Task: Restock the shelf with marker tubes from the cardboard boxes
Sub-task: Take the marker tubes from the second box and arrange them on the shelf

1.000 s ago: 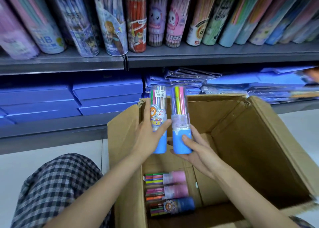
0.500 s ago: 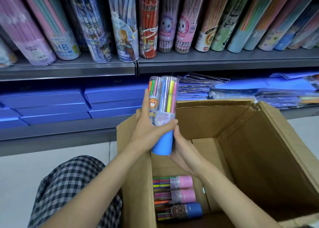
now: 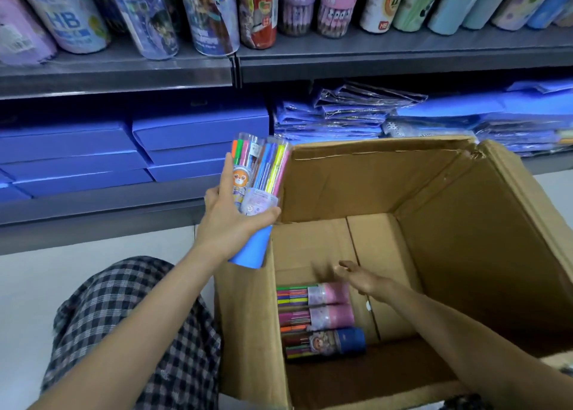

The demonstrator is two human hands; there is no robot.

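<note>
Grey metal shelving runs across the back, two tiers visible. Upper shelf point(image 3: 403, 48): row of tall pencil canisters point(image 3: 214, 15) leaning, printed with cartoon figures, some marked HB. Lower shelf point(image 3: 102, 209): stacked flat blue boxes point(image 3: 198, 130) at left, plastic-wrapped blue folders point(image 3: 341, 115) piled at right. Floor point(image 3: 37, 285) pale, smooth, off-white. Light even, slightly bluish, with glare on the canister wraps.

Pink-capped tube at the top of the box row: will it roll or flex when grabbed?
The pink-capped tube looks like rigid clear plastic, so probably stiff. It is round and lying on its side on the cardboard box floor, so it may roll. Likely light.
</note>
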